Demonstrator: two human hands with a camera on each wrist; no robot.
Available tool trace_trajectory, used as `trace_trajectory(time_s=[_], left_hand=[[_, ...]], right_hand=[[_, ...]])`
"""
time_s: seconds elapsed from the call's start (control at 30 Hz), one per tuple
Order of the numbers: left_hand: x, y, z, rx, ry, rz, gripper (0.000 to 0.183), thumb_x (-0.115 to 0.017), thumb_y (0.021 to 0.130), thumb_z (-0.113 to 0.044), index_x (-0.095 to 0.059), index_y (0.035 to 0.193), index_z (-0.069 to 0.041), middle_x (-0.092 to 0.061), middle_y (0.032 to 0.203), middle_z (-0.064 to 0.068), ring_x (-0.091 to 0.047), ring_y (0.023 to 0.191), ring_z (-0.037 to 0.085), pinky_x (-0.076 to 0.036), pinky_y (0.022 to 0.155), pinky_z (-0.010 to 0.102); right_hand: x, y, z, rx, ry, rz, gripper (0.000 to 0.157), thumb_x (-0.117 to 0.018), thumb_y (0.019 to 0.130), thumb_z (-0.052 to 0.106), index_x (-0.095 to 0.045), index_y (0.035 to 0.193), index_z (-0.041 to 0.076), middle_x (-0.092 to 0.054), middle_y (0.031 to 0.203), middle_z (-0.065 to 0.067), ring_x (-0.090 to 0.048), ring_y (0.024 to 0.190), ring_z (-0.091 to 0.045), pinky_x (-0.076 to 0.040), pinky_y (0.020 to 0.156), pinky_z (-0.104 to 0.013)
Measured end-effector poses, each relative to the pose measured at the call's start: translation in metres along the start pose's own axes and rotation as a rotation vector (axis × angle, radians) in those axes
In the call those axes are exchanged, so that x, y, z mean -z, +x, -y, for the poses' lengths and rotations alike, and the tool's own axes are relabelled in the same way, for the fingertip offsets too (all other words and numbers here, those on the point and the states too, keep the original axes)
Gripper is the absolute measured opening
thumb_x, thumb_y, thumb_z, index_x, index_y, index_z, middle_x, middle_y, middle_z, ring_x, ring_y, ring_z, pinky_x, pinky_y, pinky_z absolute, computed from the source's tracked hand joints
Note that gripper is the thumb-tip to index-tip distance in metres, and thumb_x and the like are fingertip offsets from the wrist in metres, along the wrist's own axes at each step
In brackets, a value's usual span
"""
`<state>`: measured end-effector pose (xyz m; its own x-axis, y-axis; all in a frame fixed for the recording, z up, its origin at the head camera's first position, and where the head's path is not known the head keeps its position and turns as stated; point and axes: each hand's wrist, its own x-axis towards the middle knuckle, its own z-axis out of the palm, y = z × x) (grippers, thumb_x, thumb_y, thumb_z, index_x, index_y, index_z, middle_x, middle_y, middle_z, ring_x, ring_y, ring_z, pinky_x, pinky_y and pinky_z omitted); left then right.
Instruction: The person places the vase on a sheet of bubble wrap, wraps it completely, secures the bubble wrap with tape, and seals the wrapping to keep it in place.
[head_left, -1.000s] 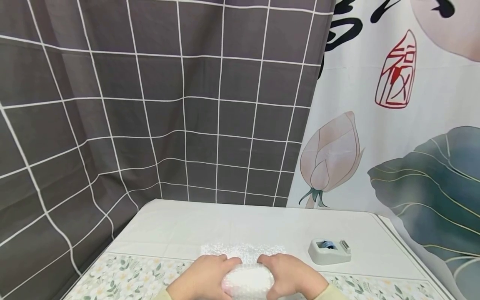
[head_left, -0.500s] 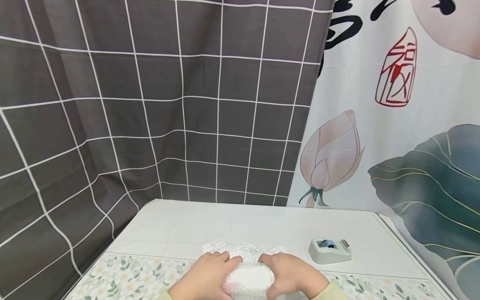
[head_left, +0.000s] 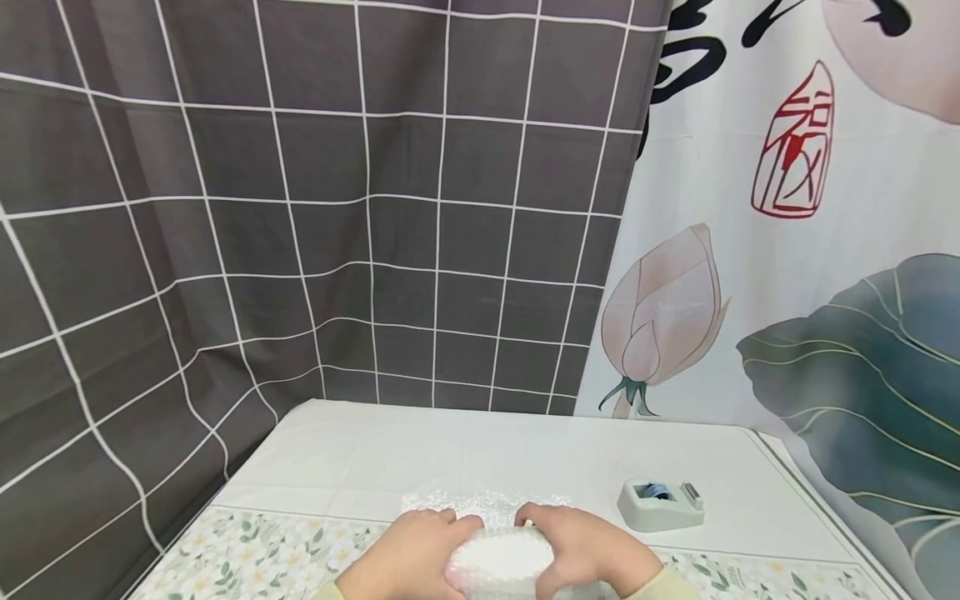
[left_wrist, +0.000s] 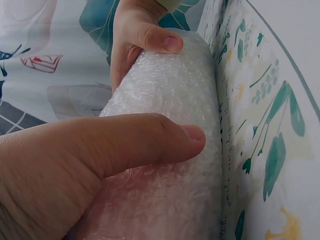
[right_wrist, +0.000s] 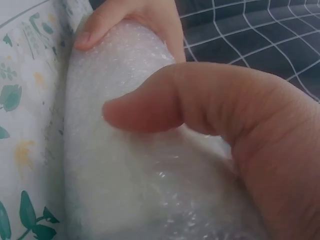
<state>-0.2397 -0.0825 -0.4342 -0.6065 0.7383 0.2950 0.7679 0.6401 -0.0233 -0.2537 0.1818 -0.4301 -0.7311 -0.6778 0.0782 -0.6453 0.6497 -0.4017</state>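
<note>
A rounded bundle in clear bubble wrap [head_left: 501, 560] lies at the near edge of the head view, whitish with a pink tint on its left side. My left hand [head_left: 412, 552] grips its left end, thumb across the near face, as the left wrist view also shows. On the other end my right hand [head_left: 590, 550] holds it, with its thumb [right_wrist: 142, 107] bent over the wrap in the right wrist view. Beyond the bundle a flat stretch of bubble wrap [head_left: 487, 501] spreads on the table. What the wrap encloses cannot be made out.
A pale tape dispenser [head_left: 660, 510] with a blue roll stands on the white table [head_left: 360, 450], right of the hands. A floral cloth strip [head_left: 277, 554] runs along the near side. A dark grid curtain [head_left: 405, 233] and a lotus-print curtain [head_left: 780, 292] hang behind.
The fingers of my right hand have arched up a little and the hand has shifted slightly right. My left hand keeps its grip, and the bundle stays nearly in place.
</note>
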Motion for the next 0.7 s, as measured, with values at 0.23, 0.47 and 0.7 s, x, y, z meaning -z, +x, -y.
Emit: trace_trajectory(time_s=[0.23,0.47,0.7], left_hand=[[0.001,0.002,0.0,0.036,-0.031,0.037,0.059,-0.07,0.057,-0.055,-0.054,0.106,-0.027,-0.053,0.075,-0.014,-0.051,0.063,0.003,-0.039,0.053,0.022],[-0.003,0.0,0.002,0.076,-0.066,0.078,0.054,-0.069,0.062,-0.055,-0.055,0.107,-0.028,-0.054,0.075,-0.015,-0.052,0.063,0.003,-0.043,0.054,0.025],[-0.005,0.0,0.003,0.072,-0.069,0.062,0.052,-0.07,0.063,-0.053,-0.055,0.106,-0.028,-0.05,0.07,-0.016,-0.049,0.06,0.002,-0.04,0.052,0.024]], right_hand=[[0.009,-0.006,0.009,0.016,-0.129,-0.013,0.072,-0.075,0.053,0.043,-0.055,0.117,0.019,-0.055,0.097,0.014,-0.053,0.079,-0.005,-0.047,0.067,-0.03],[0.006,-0.01,0.028,0.017,-0.322,-0.048,0.07,-0.069,0.064,0.06,-0.053,0.121,0.022,-0.056,0.101,0.011,-0.056,0.084,-0.013,-0.047,0.073,-0.035],[0.0,-0.011,0.034,0.038,-0.46,-0.098,0.081,-0.051,0.064,0.079,-0.051,0.118,0.019,-0.057,0.097,0.006,-0.056,0.084,-0.016,-0.045,0.078,-0.039]])
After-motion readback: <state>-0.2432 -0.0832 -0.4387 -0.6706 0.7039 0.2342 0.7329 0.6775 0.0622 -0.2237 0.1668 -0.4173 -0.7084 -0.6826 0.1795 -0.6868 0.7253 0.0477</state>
